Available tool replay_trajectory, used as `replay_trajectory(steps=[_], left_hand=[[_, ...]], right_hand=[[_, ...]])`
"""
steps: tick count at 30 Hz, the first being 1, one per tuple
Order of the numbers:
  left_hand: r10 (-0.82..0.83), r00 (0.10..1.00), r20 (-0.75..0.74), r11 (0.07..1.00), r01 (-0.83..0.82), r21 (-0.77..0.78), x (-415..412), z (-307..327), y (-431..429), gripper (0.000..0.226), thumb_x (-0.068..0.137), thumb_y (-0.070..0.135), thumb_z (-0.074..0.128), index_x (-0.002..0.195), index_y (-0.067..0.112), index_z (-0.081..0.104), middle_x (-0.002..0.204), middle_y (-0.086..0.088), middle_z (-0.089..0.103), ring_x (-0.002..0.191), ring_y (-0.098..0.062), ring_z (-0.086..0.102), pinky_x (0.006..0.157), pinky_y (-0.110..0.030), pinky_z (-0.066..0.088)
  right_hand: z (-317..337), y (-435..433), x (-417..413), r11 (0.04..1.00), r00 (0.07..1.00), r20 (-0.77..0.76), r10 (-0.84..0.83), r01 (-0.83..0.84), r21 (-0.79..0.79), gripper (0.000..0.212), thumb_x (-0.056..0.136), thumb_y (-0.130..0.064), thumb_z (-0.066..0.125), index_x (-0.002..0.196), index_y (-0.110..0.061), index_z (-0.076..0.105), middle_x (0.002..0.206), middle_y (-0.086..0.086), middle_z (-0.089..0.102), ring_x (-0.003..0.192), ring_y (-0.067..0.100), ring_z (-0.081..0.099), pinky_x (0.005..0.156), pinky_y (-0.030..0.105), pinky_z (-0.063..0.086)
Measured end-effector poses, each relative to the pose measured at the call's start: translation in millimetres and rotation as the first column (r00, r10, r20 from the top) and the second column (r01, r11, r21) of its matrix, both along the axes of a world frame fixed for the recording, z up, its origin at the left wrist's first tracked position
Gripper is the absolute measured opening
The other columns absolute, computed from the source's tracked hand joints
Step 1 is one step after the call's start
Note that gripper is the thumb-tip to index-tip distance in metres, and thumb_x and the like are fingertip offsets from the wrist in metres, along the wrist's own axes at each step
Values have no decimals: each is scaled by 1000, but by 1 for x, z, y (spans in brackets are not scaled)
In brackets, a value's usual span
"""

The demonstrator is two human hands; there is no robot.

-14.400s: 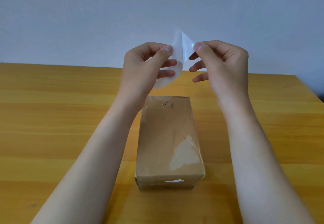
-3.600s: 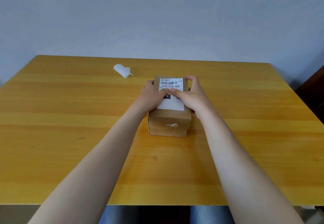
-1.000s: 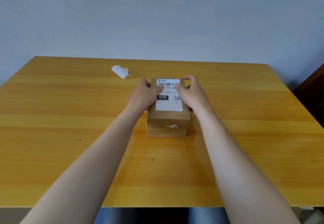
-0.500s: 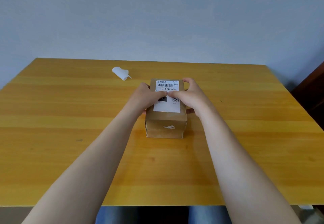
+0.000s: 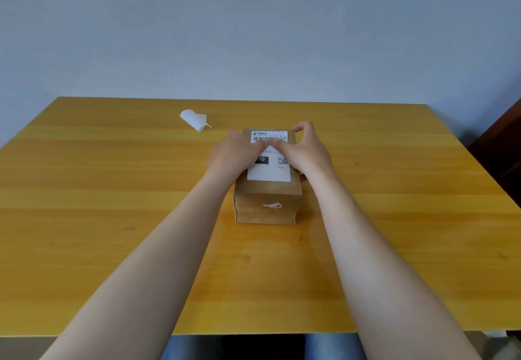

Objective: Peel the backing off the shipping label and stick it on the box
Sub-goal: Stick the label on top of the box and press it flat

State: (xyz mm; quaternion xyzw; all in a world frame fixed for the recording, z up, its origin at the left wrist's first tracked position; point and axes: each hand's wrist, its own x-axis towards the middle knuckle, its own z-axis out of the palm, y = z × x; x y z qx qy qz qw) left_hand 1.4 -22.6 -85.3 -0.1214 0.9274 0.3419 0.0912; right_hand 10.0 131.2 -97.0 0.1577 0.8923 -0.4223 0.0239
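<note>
A brown cardboard box (image 5: 267,204) stands in the middle of the wooden table. A white shipping label (image 5: 269,172) with a barcode lies flat on its top. My left hand (image 5: 232,155) rests on the box's left side with its thumb pressed on the label near the barcode. My right hand (image 5: 306,151) cups the right side, thumb on the label and fingers curled over the far right corner. The two thumbs meet at the label's upper middle. The peeled backing (image 5: 195,119) lies curled on the table, far left of the box.
The yellow wooden table (image 5: 112,190) stretches wide around the box. A plain wall stands right behind its far edge. A dark piece of furniture (image 5: 504,145) sits beyond the right edge. My legs show under the near edge.
Both thumbs have slid up the label toward the barcode. More of the label's lower half shows now. The box and the backing have stayed where they were.
</note>
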Motion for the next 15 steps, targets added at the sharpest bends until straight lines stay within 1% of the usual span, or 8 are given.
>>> replay_trajectory(steps=[2,4,5,6,8,11,13,15], left_hand=[[23,1000,-1,999,-23,23,-2,-1,-1,66,93,67,56,129,11,50,110,-7,68,103,-33,67,71,-37,52],[23,1000,16,997,-24,68,-2,1,-2,55,98,60,54,125,12,49,99,-4,66,90,-31,66,61,-35,54],[20,1000,20,996,-22,83,-1,2,-3,52,100,58,53,125,12,49,98,-4,66,86,-30,67,59,-36,56],[20,1000,25,995,-22,101,0,2,-4,51,101,56,51,126,12,49,100,-5,68,87,-31,69,61,-38,60],[19,999,30,989,-23,143,1,3,-6,50,102,54,50,128,11,50,108,-7,71,94,-34,72,71,-48,64],[18,999,28,983,-23,184,4,4,-6,48,102,54,50,125,11,50,109,-8,72,95,-37,74,78,-53,65],[16,999,32,980,-22,198,7,5,-7,47,102,54,51,123,11,50,108,-8,72,94,-37,75,77,-51,65],[15,999,41,976,-24,216,9,7,-8,45,102,53,53,122,13,51,106,-6,72,91,-32,75,67,-43,65]], right_hand=[[-2,3,-3,998,1000,3,-5,6,-55,46,86,-61,66,124,-42,47,99,-7,73,91,26,74,83,47,64],[-3,7,-4,992,1000,-4,-13,12,-125,35,88,-54,65,118,-43,50,103,-6,76,91,26,76,83,52,65],[-3,9,-5,989,1000,-11,-15,13,-145,32,90,-51,65,118,-42,52,106,-5,76,93,27,76,84,53,65],[-2,10,-4,988,1000,-17,-14,11,-155,31,92,-49,65,119,-41,53,109,-5,75,96,27,75,84,53,65],[-1,10,-4,986,1000,-27,-9,4,-168,30,95,-45,65,123,-39,55,111,-5,74,98,27,74,84,53,65],[-1,10,-3,983,1000,-26,-7,2,-186,30,96,-44,64,124,-39,56,110,-5,76,97,26,75,84,54,65],[-1,10,-2,978,1000,-15,-10,7,-209,32,97,-42,65,127,-38,55,112,-3,76,97,25,75,83,52,66],[1,10,0,969,1000,5,2,-1,-246,38,98,-39,66,134,-35,53,113,-2,76,94,23,76,78,47,66]])
